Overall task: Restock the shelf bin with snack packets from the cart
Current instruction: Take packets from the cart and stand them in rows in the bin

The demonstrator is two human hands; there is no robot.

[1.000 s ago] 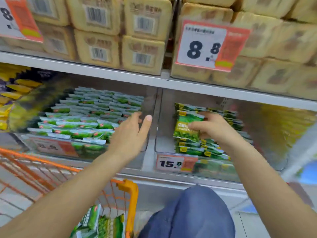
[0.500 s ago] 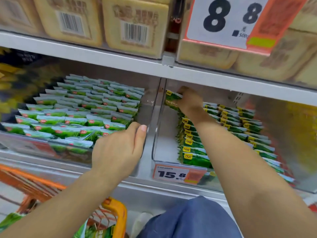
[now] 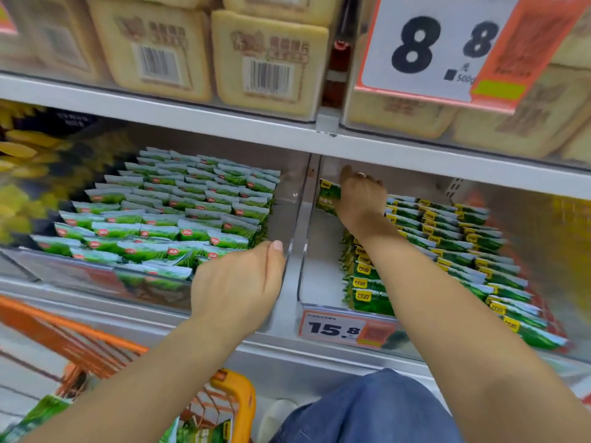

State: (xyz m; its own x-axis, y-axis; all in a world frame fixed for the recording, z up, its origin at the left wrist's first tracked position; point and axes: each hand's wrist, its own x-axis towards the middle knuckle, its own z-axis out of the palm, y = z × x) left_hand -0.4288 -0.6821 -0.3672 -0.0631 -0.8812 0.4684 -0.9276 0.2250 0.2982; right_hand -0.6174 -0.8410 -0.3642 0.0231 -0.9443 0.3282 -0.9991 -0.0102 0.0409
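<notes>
My right hand (image 3: 363,198) reaches deep into the clear right shelf bin (image 3: 300,276) and grips a green snack packet (image 3: 329,195) with a yellow label at the bin's back left. Rows of the same green packets (image 3: 463,247) fill the bin's middle and right. The bin's left strip is bare. My left hand (image 3: 240,282) rests against the front corner of the neighbouring left bin, fingers curled over its edge and hidden. The orange cart (image 3: 105,350) stands at the lower left with green packets (image 3: 204,433) inside.
The left bin holds several rows of light green packets (image 3: 179,215). Beige boxed goods (image 3: 268,55) fill the shelf above, whose white edge (image 3: 224,123) overhangs the bins. A 15.8 price tag (image 3: 345,329) fronts the right bin. My blue-clad knee (image 3: 367,410) is below.
My right hand carried the packet from the bin's front to its back left corner. My left hand lowered onto the left bin's corner. The view moved closer to the shelf.
</notes>
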